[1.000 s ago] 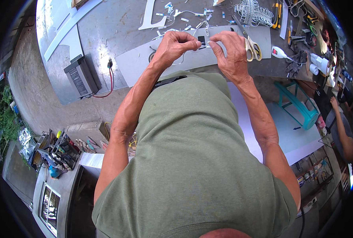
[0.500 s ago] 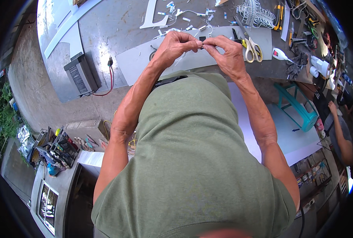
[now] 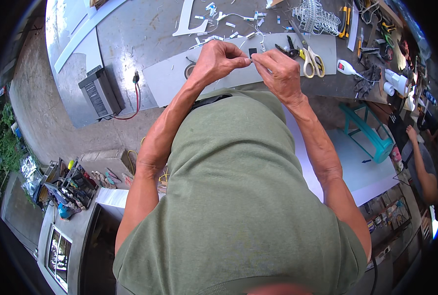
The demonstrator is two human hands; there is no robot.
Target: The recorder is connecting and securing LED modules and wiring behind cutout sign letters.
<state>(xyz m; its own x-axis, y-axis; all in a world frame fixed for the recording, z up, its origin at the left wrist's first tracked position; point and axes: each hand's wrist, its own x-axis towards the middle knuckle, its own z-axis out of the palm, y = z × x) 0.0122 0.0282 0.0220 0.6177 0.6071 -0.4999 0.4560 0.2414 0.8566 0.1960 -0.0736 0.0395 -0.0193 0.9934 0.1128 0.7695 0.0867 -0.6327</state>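
Observation:
Over a grey flat sheet [image 3: 162,81] at the workbench's near edge, my left hand [image 3: 220,63] and my right hand [image 3: 281,73] meet fingertip to fingertip. Both are closed in a pinch; whatever sits between the fingers is too small to make out. A small black square [image 3: 252,50] shows just beyond the fingertips. Beside my left wrist lies a round roll [image 3: 189,70], partly covered by that hand. Right of my right hand are black-handled pliers [image 3: 291,51] and cream-handled scissors [image 3: 312,64]. Small white light modules on thin wire [image 3: 230,24] are scattered beyond the hands.
A black power supply box [image 3: 101,93] with a red lead stands at the left. A white cut-out letter [image 3: 185,22], yellow utility knives [image 3: 345,22] and a white corded tool [image 3: 347,67] lie on the bench. A teal stool [image 3: 380,145] and another person's arm [image 3: 420,164] are at right.
My right hand has dropped slightly and turned, uncovering more of the pliers. The left hand has shifted a little, showing more of the roll. The fingertips stay together.

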